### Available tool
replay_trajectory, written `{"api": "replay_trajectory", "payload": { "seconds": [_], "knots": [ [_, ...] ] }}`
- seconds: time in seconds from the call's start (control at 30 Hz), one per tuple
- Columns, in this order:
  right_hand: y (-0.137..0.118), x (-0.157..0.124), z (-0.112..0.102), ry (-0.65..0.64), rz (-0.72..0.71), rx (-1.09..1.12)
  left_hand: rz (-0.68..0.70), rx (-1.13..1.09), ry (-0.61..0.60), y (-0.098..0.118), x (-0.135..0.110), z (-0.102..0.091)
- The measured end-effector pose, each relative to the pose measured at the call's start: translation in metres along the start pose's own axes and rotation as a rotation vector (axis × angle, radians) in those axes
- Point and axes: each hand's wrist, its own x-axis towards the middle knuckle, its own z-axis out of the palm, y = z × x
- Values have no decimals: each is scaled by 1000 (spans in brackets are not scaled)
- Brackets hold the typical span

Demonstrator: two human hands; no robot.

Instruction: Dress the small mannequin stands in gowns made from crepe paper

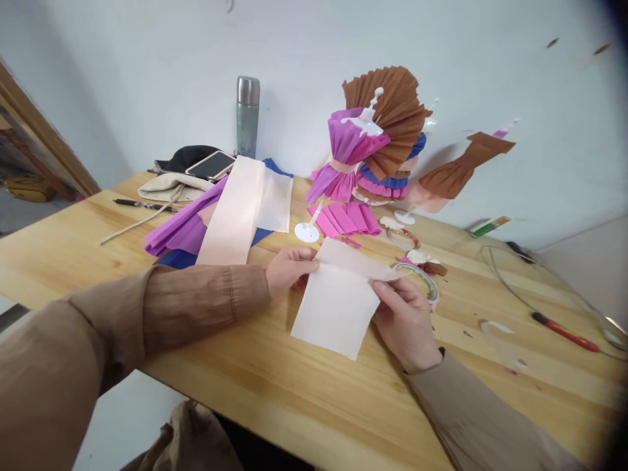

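Between my hands is a pale pink sheet of crepe paper (338, 307), held just above the table, with a crease across its upper part. My left hand (290, 269) pinches its left edge between thumb and fingers. On the other side, my right hand (405, 317) grips the right edge near the crease, its lower fingers partly behind the paper. A roll of tape (432, 282) lies just beyond my right hand. Past the sheet stands a small white dress form in a purple and pink paper dress (338, 157), with pleated pink paper (348, 221) at its base.
At left lie stacked crepe paper strips (230, 216), a pen (142, 205), a cloth pouch (169, 186) and a phone (210, 165). A thermos (248, 118) stands by the wall. A brown paper dress (456, 170) leans at right, near a red-handled corded tool (566, 332).
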Motion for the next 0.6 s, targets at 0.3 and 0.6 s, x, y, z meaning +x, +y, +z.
{"api": "replay_trajectory", "payload": {
  "seconds": [0.3,0.6],
  "knots": [
    [2,3,1,-87,83,30,59,100,7,-2,2,-1],
    [7,8,-3,14,133,127,48,156,93,1,-1,4]
  ]
}}
